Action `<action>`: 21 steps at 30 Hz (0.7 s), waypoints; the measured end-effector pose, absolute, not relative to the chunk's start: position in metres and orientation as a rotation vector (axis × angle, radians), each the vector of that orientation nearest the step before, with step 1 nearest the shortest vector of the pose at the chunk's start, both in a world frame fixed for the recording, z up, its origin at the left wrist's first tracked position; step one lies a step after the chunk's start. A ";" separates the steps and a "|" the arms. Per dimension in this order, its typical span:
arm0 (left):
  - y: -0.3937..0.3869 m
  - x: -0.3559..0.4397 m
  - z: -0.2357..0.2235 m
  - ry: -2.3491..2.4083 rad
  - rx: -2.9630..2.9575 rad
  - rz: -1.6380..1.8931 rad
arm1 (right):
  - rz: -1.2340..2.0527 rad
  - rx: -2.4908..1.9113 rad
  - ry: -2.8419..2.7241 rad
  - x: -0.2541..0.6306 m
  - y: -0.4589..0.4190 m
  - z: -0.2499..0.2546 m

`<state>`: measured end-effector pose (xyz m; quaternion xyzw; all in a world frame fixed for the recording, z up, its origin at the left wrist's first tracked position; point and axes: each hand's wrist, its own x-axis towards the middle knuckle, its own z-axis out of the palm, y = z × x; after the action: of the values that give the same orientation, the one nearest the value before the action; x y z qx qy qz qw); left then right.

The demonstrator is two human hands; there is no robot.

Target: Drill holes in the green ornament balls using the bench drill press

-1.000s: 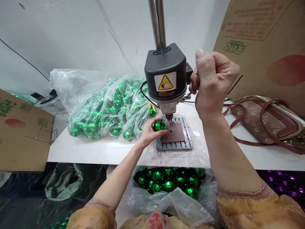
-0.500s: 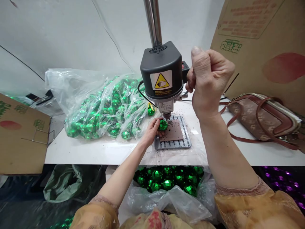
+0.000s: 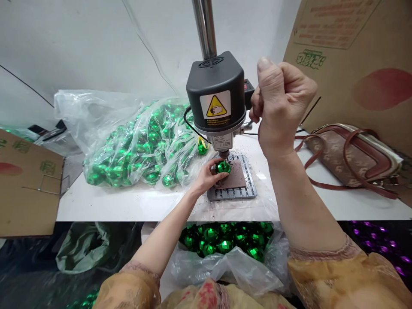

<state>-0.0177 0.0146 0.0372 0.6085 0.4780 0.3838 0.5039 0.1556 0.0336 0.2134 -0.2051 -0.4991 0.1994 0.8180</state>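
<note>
From the head camera, the left hand [image 3: 207, 178] grips a shiny green faceted ball [image 3: 223, 167] between thumb and fingers, directly below the chuck of a black-and-silver drill press [image 3: 215, 75]; whether the bit touches it cannot be told. Underneath lie a flat brown square board [image 3: 237, 180] and a grey slotted metal base [image 3: 252, 189] on the white table [image 3: 122, 208]. The right hand [image 3: 283, 105] is closed in a fist around the short metal lever [image 3: 247, 127]. A white sticker [image 3: 215, 105] shows a yellow hand-hazard triangle and, below, "Attention" over smaller, unreadable yellow text. The silver housing's white plate [image 3: 223, 140] bears print too small to read. The tan cardboard box [image 3: 328, 90] at right carries blurred red lines, green stylised lettering and a red disc.
</note>
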 end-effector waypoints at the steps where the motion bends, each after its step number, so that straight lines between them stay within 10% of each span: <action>1: 0.015 -0.017 0.036 1.161 1.520 0.937 | 0.420 -0.436 -1.068 0.155 0.034 0.213; 21: 0.002 -0.005 0.008 1.243 1.794 1.081 | 0.270 -0.553 -1.069 0.152 0.025 0.196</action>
<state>-0.0053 0.0016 0.0083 0.6911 0.4790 0.4164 0.3458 0.1520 0.0248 0.1961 -0.2594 -0.5012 0.1267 0.8157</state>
